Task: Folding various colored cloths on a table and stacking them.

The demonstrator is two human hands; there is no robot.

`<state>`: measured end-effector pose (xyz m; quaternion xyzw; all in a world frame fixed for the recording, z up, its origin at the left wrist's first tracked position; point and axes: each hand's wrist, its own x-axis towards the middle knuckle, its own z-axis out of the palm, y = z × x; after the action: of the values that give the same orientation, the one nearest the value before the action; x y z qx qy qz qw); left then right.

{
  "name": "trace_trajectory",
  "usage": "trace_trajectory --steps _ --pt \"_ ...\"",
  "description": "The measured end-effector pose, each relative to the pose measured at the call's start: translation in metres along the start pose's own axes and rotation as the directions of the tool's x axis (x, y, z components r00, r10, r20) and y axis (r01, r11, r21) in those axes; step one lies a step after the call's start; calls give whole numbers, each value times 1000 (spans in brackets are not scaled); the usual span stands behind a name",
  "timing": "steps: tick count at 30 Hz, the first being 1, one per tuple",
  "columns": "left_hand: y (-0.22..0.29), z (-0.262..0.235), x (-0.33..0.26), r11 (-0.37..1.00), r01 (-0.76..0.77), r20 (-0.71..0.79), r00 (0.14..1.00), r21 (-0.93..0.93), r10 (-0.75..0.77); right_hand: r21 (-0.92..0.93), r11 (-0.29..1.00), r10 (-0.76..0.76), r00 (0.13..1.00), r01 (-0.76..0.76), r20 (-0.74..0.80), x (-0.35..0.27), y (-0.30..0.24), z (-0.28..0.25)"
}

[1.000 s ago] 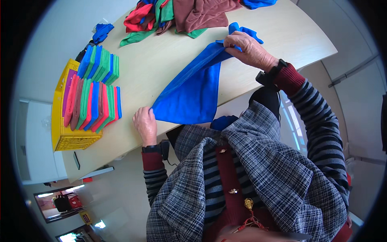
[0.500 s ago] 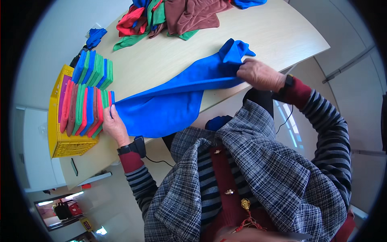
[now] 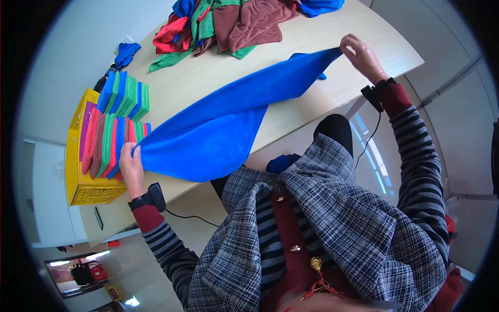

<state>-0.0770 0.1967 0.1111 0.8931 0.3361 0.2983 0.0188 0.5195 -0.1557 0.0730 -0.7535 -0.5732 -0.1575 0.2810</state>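
Note:
A blue cloth (image 3: 208, 135) stretches slantwise between my two hands over the front of the pale table (image 3: 332, 99). My left hand (image 3: 132, 165) pinches its near left corner, beside the folded cloths. Farther off to the right, my right hand (image 3: 362, 58) grips the opposite corner, arm extended. Along its upper side the cloth is drawn nearly straight; the lower part sags and hangs past the table's front edge. One end of it lies on the tabletop below my right hand.
Folded red, brown, green and blue cloths (image 3: 106, 140) stand on edge in a yellow crate (image 3: 78, 179) at the left. A loose heap of mixed cloths (image 3: 249, 23) covers the far side. A dark flat device (image 3: 99, 218) lies near the table's left front edge.
My right hand has moved outward and away from me, pulling the cloth's far corner out. My left hand has shifted slightly left and down, so the cloth is spread longer.

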Motion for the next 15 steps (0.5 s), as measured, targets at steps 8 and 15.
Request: trace_trajectory --steps 8,15 --pt "-22 -44 27 864 303 -49 935 -403 -351 150 987 -20 973 56 -230 41 27 -55" --pt "-33 -74 23 401 160 -18 914 -902 -405 413 884 202 976 -220 87 34 26 -122"
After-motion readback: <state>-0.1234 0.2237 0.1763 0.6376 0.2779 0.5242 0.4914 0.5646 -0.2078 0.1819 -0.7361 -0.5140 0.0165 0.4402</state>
